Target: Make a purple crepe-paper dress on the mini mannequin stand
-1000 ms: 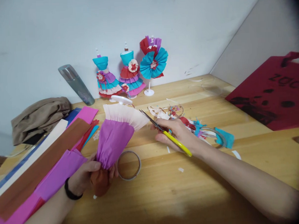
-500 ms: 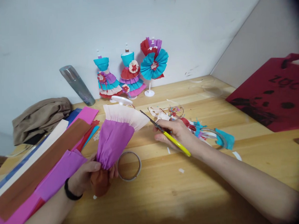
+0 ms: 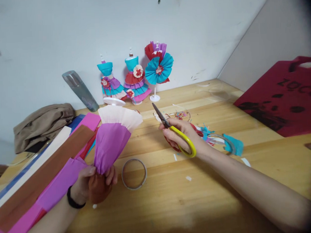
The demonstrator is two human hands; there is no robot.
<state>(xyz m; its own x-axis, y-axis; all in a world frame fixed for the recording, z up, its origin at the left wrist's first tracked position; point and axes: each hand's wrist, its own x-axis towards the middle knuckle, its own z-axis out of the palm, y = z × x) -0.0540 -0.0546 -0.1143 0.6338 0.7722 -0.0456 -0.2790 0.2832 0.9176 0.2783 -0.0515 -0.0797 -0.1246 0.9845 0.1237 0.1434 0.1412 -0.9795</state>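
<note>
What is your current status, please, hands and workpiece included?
Left hand gripping paper dress near its brown end. Right hand holding scissors, apart from the dress. Tape roll on table between hands.

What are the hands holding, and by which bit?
The left hand holds the dress by its narrow waist. The right hand holds the scissors by their handles.

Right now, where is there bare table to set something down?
Mostly bare: between the front tape ring and the right forearm, and between that forearm and the red bag. Crowded: left, under the paper sheets, and around the scraps.
</note>
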